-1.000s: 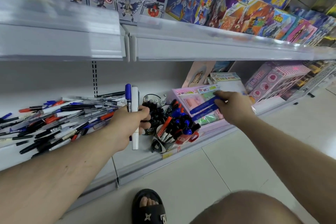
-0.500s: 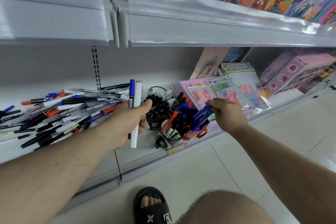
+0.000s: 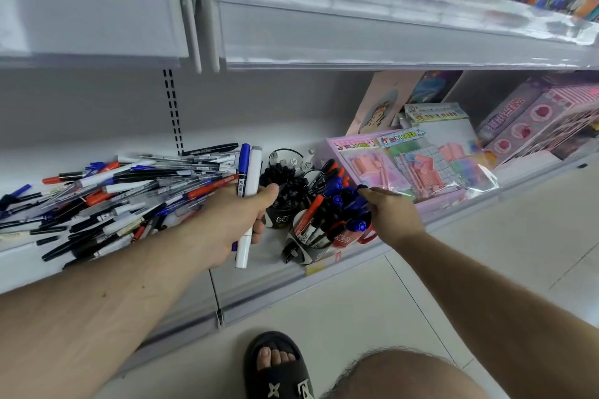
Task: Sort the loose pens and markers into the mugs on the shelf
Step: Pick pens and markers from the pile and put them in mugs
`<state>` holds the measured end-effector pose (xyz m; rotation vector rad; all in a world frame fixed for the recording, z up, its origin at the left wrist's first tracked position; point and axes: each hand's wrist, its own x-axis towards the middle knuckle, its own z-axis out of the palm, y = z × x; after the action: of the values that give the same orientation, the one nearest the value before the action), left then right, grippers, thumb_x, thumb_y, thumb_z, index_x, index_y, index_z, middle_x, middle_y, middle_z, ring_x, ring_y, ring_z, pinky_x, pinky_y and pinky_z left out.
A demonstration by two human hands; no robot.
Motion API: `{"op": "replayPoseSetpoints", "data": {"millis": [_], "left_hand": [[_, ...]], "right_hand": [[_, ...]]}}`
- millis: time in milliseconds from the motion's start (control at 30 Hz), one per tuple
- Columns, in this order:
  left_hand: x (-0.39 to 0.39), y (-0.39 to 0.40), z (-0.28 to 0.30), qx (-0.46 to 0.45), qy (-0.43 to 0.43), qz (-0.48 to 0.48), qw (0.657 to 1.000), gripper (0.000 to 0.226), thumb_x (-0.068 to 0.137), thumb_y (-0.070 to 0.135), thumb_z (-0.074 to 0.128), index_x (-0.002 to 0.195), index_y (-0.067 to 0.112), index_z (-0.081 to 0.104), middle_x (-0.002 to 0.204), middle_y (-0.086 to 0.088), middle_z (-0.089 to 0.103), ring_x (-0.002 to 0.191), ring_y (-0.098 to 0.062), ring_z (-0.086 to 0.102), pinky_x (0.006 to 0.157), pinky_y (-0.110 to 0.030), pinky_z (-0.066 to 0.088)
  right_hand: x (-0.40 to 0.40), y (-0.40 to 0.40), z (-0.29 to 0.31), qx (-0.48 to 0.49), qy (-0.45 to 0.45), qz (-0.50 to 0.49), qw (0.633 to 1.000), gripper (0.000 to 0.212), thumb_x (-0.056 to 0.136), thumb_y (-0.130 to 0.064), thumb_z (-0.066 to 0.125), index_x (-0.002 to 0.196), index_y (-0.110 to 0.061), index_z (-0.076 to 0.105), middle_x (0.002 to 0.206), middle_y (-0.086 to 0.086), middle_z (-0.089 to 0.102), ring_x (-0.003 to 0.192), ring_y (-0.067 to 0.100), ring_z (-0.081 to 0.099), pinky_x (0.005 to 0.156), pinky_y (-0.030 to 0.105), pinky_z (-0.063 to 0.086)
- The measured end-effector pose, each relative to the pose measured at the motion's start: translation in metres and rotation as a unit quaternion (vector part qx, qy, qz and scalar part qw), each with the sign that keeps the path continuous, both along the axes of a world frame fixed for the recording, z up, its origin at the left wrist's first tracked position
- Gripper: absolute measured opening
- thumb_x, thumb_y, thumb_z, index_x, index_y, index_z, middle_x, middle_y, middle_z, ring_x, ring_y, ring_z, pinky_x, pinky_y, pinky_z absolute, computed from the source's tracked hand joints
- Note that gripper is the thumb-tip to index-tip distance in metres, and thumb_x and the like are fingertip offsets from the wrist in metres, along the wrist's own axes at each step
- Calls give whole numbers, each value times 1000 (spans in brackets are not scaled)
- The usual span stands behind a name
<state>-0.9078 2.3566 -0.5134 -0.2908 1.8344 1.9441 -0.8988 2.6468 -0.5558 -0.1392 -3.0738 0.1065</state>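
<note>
A heap of loose pens and markers lies on the left of the lower shelf. My left hand grips two upright markers, one blue-capped and one white. Behind it stands a black mug packed with black-capped markers. In front sits a white mug with mixed pens, and beside it a red mug full of blue markers. My right hand is over the red mug, its fingers pinching blue markers down into it.
Pink stationery packs lie right of the mugs, with pink boxes farther right. The upper shelf edge overhangs the work area. My sandalled foot stands on the tiled floor below the shelf lip.
My right hand carried the blue markers left and down from above the pink packs to the red mug. My left hand kept its two markers nearly still.
</note>
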Motion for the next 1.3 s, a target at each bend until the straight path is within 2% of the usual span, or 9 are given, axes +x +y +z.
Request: {"op": "replayPoseSetpoints", "data": {"millis": [100,267,433,700,767,867,1033,1200,1300], "left_hand": [[-1,-2,-2,-9,3,-21,1000,14,86,24,75,85,17,62,57,2,51,44,-12,47,47,-26,44],[-1,-10,-4,-16,-13,-36,999,11,87,17,73,86,18,62,54,2,47,42,-12,44,44,-23,41],[-1,-17,-4,-7,-19,-41,999,10,88,15,72,88,17,62,56,1,45,43,-13,42,42,-22,38],[1,-29,9,30,-48,-91,994,16,86,28,72,89,18,59,59,3,44,47,-12,36,45,-24,33],[4,-36,14,40,-45,-115,991,26,81,33,75,85,17,55,60,1,41,46,-12,34,44,-24,31],[13,-47,21,31,-21,-149,988,38,71,39,80,81,14,53,61,-2,39,45,-13,32,43,-24,30],[30,-59,36,-4,29,-168,985,25,84,23,76,83,14,52,58,-4,39,47,-15,33,46,-26,28],[39,-72,47,-23,41,-198,979,27,89,33,70,88,14,50,61,-2,41,46,-14,34,46,-25,29],[36,-83,55,6,-1,-178,984,36,97,49,52,88,15,50,64,-2,46,43,-12,33,43,-21,26]], "right_hand": [[-3,-10,-9,-9,-38,-47,998,61,98,-1,44,153,-24,33,158,1,35,130,28,52,100,36,49],[-5,-24,-25,-18,-143,-29,989,62,107,-36,27,158,-10,5,165,8,-7,152,28,2,123,43,8],[-14,-28,-45,-35,-191,-87,977,79,99,-63,12,156,-16,-14,164,4,-19,149,21,-22,117,50,-17],[-17,-36,-16,20,-144,-91,985,92,91,-75,17,158,-15,-1,165,6,-8,152,25,-10,118,53,-9],[-19,-53,8,-40,-56,-84,994,77,96,-64,33,154,-14,24,160,11,28,148,28,25,118,49,16],[-19,-97,62,-221,-22,-38,974,32,96,-40,55,117,-18,65,104,4,71,98,23,66,85,33,50],[3,-173,136,-470,-143,27,871,16,89,-27,70,94,-11,69,74,7,67,60,19,60,52,26,44],[17,-204,149,-453,-115,5,884,15,89,-19,72,90,-5,68,60,8,62,45,13,53,43,24,41],[19,-202,150,-515,-58,-41,854,4,90,-5,68,89,-2,69,65,12,65,50,14,57,49,22,48]]}}
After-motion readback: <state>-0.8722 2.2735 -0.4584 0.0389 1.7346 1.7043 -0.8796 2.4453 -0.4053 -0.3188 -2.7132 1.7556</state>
